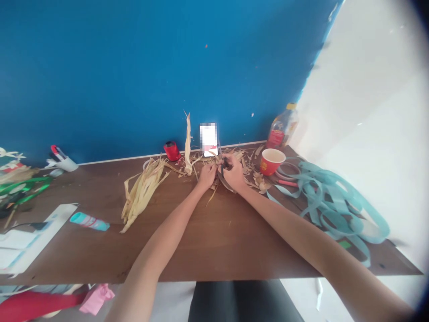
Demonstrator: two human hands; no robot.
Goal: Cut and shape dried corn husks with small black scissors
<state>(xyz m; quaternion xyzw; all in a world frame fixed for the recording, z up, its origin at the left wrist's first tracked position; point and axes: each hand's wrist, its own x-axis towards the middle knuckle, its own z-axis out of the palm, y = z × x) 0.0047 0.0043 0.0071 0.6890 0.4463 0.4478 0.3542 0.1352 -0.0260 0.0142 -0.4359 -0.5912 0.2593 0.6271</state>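
Note:
My left hand (208, 175) is closed in a pinch above the table, at what appears to be a small piece of dried corn husk. Right beside it, my right hand (234, 172) has its fingers curled around a small dark tool (224, 166) that looks like scissors; its blades are hard to make out. Scattered husk scraps (247, 162) lie beneath and around both hands. To the left rests a bundle of dried corn husks (145, 190), and an upright twisted husk piece (188, 143) stands behind my left hand.
A phone (209, 138) with a lit screen leans on the blue wall. Near it is a red can-shaped object (172, 151). On the right are a paper cup (271, 162), a bottle (282, 127) and tangled teal ribbon (321, 197). A blue tube (90, 221) lies left.

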